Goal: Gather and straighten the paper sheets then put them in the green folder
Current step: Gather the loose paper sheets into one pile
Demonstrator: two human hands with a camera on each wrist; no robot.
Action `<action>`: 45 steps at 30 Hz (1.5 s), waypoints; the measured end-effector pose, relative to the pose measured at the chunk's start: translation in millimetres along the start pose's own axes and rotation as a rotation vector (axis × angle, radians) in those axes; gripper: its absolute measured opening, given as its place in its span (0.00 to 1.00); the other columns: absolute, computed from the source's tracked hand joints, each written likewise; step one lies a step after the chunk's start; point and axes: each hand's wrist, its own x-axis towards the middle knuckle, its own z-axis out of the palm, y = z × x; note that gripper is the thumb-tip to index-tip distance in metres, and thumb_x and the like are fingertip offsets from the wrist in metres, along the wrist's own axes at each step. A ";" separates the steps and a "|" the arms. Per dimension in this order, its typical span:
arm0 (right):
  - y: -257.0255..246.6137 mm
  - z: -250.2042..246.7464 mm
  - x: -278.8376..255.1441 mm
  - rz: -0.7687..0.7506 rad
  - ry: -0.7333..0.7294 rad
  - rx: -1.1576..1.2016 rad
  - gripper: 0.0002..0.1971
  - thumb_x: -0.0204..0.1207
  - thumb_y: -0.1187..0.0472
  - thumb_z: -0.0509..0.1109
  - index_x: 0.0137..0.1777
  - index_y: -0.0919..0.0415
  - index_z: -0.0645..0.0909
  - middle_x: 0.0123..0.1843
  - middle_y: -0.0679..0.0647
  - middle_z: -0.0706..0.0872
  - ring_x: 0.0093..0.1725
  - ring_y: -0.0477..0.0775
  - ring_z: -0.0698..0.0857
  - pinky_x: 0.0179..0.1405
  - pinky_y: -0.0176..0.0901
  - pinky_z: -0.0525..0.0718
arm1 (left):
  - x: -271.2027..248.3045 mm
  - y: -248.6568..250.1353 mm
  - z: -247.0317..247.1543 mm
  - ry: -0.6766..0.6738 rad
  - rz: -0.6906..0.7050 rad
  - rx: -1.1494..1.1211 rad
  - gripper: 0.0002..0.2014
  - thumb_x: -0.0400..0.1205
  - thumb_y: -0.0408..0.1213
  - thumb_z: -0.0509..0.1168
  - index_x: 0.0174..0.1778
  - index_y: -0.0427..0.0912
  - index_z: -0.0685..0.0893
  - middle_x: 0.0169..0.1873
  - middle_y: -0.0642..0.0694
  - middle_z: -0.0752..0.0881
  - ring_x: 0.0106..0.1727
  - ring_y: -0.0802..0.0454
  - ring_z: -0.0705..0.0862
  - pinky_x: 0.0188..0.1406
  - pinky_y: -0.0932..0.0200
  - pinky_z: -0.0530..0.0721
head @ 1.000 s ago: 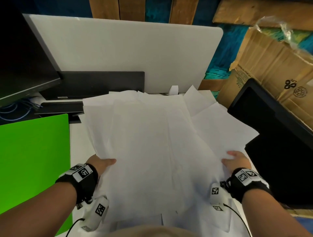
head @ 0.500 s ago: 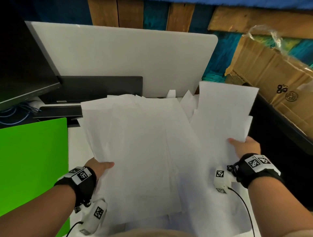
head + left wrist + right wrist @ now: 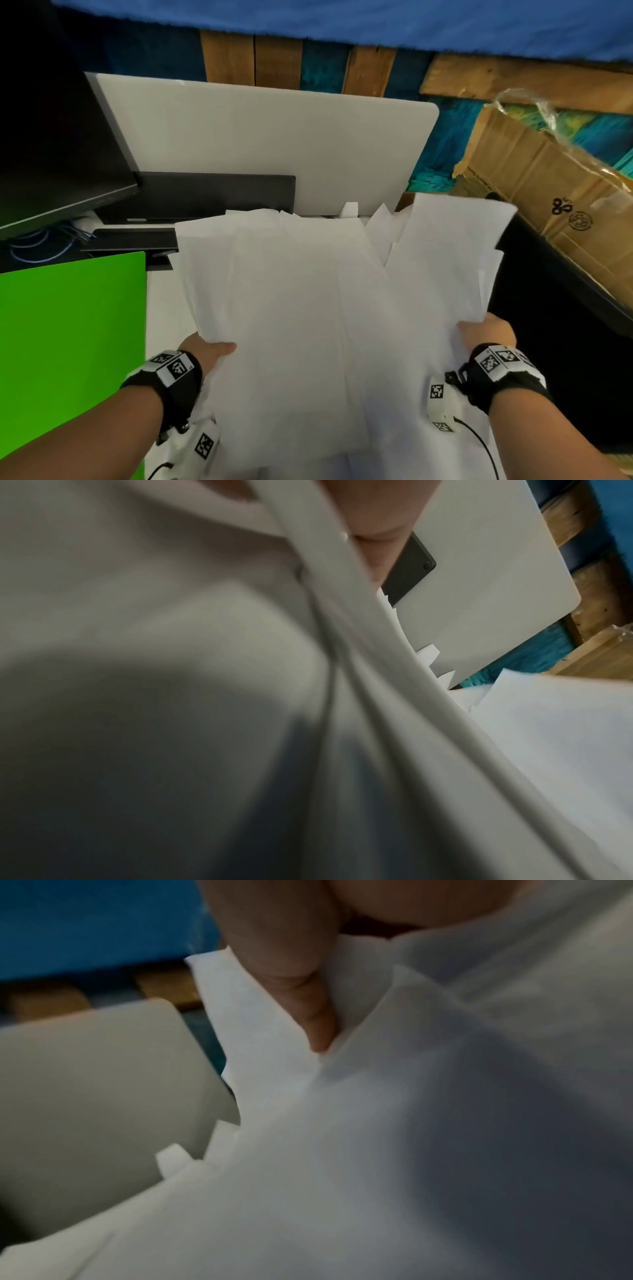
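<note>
While the left hand [image 3: 209,353] pinched one edge of the loose white paper sheets [image 3: 308,308], the right hand [image 3: 486,330] pinched the opposite edge in its grip. The flat bright green folder [image 3: 68,342] lay left of the sheets.

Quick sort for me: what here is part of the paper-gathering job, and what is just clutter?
Part of the job:
- loose white paper sheets, fanned and uneven
- flat green folder, at the left
- left hand and right hand, each gripping the sheets' near edge

Just lying about:
- black monitor
- white upright panel
- brown cardboard box
- black keyboard-like bar
</note>
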 end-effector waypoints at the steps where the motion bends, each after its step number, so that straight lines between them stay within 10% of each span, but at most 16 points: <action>1: -5.8 -5.7 -2.7 -0.045 0.051 0.021 0.11 0.74 0.65 0.66 0.54 0.69 0.83 0.42 0.64 0.82 0.41 0.64 0.80 0.42 0.46 0.76 | 0.0 0.2 -0.3 -0.002 0.002 0.002 0.23 0.72 0.27 0.73 0.62 0.24 0.79 0.60 0.25 0.83 0.61 0.30 0.82 0.55 0.52 0.76; 7: -48.5 -62.6 -31.7 -0.181 0.232 0.303 0.16 0.75 0.61 0.69 0.61 0.66 0.81 0.58 0.68 0.85 0.59 0.69 0.82 0.59 0.55 0.77 | -0.3 1.0 -0.8 -0.005 0.014 0.010 0.23 0.72 0.27 0.73 0.61 0.24 0.79 0.60 0.26 0.83 0.60 0.31 0.82 0.60 0.49 0.78; 13: -93.2 -109.6 -37.1 -0.376 0.256 0.494 0.18 0.65 0.56 0.73 0.56 0.59 0.85 0.54 0.60 0.89 0.53 0.60 0.87 0.61 0.56 0.82 | -2.9 2.3 -3.1 -0.024 0.012 0.005 0.22 0.71 0.27 0.74 0.60 0.23 0.80 0.59 0.25 0.84 0.58 0.32 0.83 0.58 0.50 0.78; 18: -132.6 -138.0 -50.8 -0.438 0.273 0.618 0.13 0.70 0.53 0.71 0.32 0.50 0.70 0.35 0.47 0.77 0.37 0.53 0.80 0.50 0.47 0.79 | -6.7 4.6 -3.3 -0.031 -0.005 0.006 0.23 0.71 0.26 0.74 0.61 0.24 0.79 0.59 0.25 0.84 0.60 0.30 0.83 0.62 0.47 0.78; 21: -150.6 -149.6 -56.3 -0.478 0.230 0.793 0.14 0.71 0.52 0.71 0.34 0.48 0.67 0.39 0.43 0.76 0.44 0.47 0.81 0.53 0.41 0.82 | -9.7 7.1 -4.2 -0.028 -0.025 0.005 0.25 0.71 0.28 0.74 0.63 0.24 0.78 0.61 0.26 0.83 0.61 0.31 0.82 0.62 0.48 0.77; 23: -156.1 -148.1 -61.9 -0.490 0.173 0.806 0.11 0.74 0.53 0.70 0.37 0.50 0.69 0.43 0.46 0.78 0.38 0.39 0.83 0.36 0.27 0.83 | -11.3 8.1 -5.6 -0.021 -0.032 -0.001 0.26 0.71 0.28 0.74 0.64 0.23 0.77 0.61 0.26 0.82 0.62 0.31 0.82 0.62 0.49 0.77; 26: -152.6 -127.0 -73.9 -0.466 0.135 0.763 0.09 0.75 0.57 0.70 0.49 0.55 0.74 0.52 0.53 0.82 0.43 0.43 0.82 0.33 0.33 0.80 | -15.2 9.6 -5.7 -0.028 -0.042 -0.033 0.26 0.70 0.28 0.75 0.63 0.23 0.77 0.61 0.26 0.83 0.61 0.31 0.82 0.62 0.49 0.77; 30: -122.2 -72.8 -83.4 -0.439 0.023 0.717 0.07 0.75 0.68 0.66 0.50 0.58 0.79 0.40 0.46 0.83 0.29 0.31 0.80 0.19 0.15 0.71 | -8.6 1.5 -4.9 -0.110 -0.046 -0.188 0.40 0.47 0.40 0.81 0.57 0.31 0.84 0.51 0.29 0.88 0.52 0.32 0.87 0.60 0.39 0.83; 33: -85.2 -25.0 -81.8 -0.298 -0.055 0.710 0.11 0.74 0.69 0.68 0.55 0.59 0.81 0.45 0.52 0.86 0.29 0.37 0.82 0.24 0.21 0.77 | -16.9 2.2 -7.3 -0.235 -0.066 -0.325 0.35 0.48 0.45 0.81 0.51 0.39 0.85 0.46 0.32 0.90 0.48 0.34 0.88 0.50 0.42 0.86; 37: -47.0 21.1 -77.5 -0.163 -0.188 0.579 0.08 0.74 0.68 0.69 0.52 0.61 0.81 0.48 0.57 0.86 0.37 0.51 0.82 0.47 0.40 0.76 | -22.2 5.7 -9.2 -0.217 0.007 -0.289 0.51 0.45 0.57 0.75 0.65 0.37 0.78 0.54 0.38 0.87 0.57 0.38 0.84 0.64 0.45 0.79; 45: -11.6 60.5 -25.0 -0.082 -0.589 -0.037 0.15 0.71 0.67 0.74 0.56 0.73 0.82 0.46 0.65 0.88 0.48 0.65 0.87 0.55 0.56 0.84 | -24.9 16.2 -5.4 -0.015 -0.079 0.005 0.43 0.76 0.52 0.67 0.77 0.27 0.59 0.77 0.31 0.66 0.77 0.37 0.68 0.74 0.55 0.66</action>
